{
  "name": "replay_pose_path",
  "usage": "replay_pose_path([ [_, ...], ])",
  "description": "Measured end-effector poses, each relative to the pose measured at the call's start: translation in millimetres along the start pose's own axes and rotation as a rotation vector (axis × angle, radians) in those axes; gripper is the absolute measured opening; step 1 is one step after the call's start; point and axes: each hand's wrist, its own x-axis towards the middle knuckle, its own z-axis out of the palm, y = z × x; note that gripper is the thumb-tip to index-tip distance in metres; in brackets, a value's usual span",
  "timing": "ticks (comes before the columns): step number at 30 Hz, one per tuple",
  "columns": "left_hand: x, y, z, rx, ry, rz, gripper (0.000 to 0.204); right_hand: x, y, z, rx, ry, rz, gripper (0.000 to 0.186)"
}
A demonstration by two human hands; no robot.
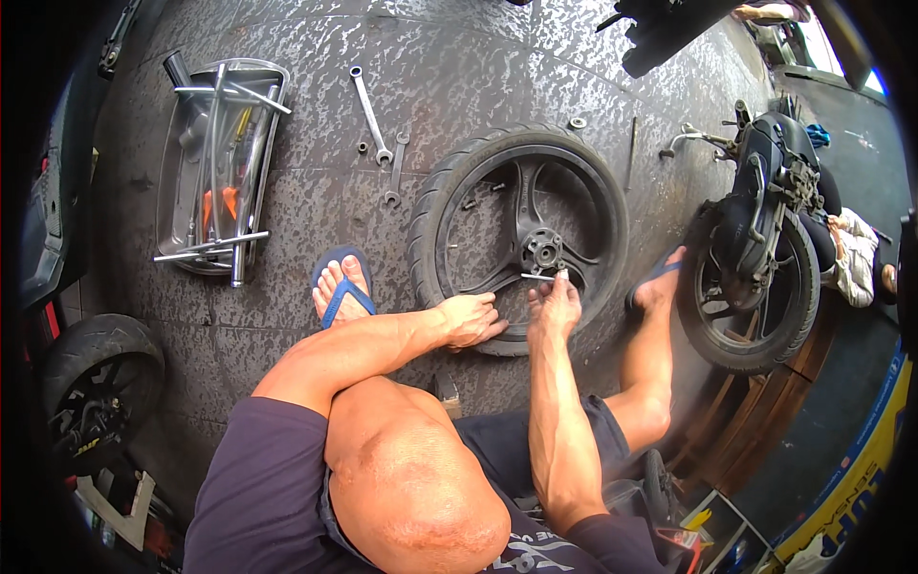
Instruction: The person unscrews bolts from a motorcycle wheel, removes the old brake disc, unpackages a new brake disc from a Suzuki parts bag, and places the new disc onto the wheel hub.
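A motorcycle wheel [524, 206] with a black tyre and three dark spokes lies flat on the floor in front of me. My left hand [471, 320] grips the near left edge of this wheel, fingers curled over the rim. Just below the hub [544, 251], my right hand [555, 304] is closed in a pinch on a thin silver rod [535, 276]. Most of the rod's grip end is hidden by my fingers, so its exact kind is unclear. Several small bolts [469, 204] lie within the wheel's opening.
A metal tray [164, 182] of tools stands at the left. Wrenches [367, 113] and a small nut [362, 147] lie between tray and wheel. A thin rod [632, 153] lies beyond it. At right stands a motorcycle [755, 258]; another person's hand [889, 277] shows there.
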Motion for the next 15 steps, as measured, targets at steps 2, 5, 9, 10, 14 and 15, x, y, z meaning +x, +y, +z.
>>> replay_pose_path([
  [2, -2, 1, -2, -0.001, 0.003, -0.004, 0.051, 7, -10, -10, 0.017, -0.098, -0.031, 0.032],
  [5, -2, 1, 2, 0.002, 0.015, -0.016, 0.052, 20, -29, -21, -0.331, -0.228, -0.23, 0.031],
  [9, 0, 1, -3, -0.007, -0.013, -0.012, 0.053, 20, -42, -15, -0.743, -0.141, -0.475, 0.029],
  [10, 0, 1, -3, -0.01, -0.019, -0.012, 0.054, 18, -45, -12, -0.801, -0.118, -0.493, 0.029],
  [14, -1, 1, -7, -0.009, -0.003, -0.011, 0.056, 9, -52, -8, -0.973, -0.082, -0.624, 0.029],
  [15, -2, 1, -7, -0.005, -0.004, -0.012, 0.056, 6, -53, -7, -1.031, -0.058, -0.677, 0.029],
])
